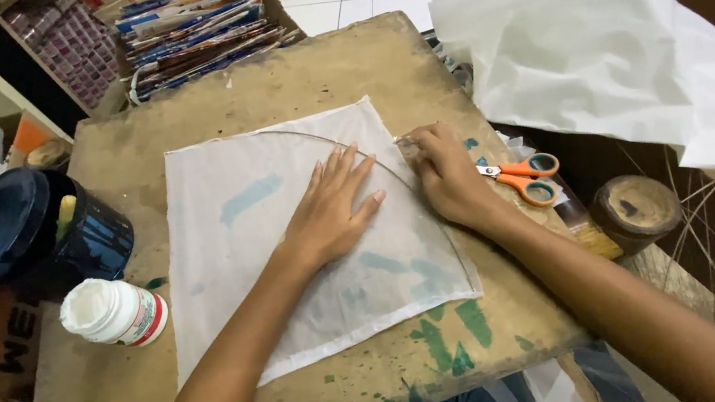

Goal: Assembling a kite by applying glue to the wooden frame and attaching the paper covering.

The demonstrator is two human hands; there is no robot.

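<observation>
Left hand (330, 210) lies flat, fingers spread, on the white paper sheet (287, 241); right hand (447, 172) pinches the thin curved stick (380, 164) at the sheet's right edge.

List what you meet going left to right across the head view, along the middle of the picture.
Dark blue tub → white bottle → left hand → right hand → orange scissors → round brown lid.
</observation>
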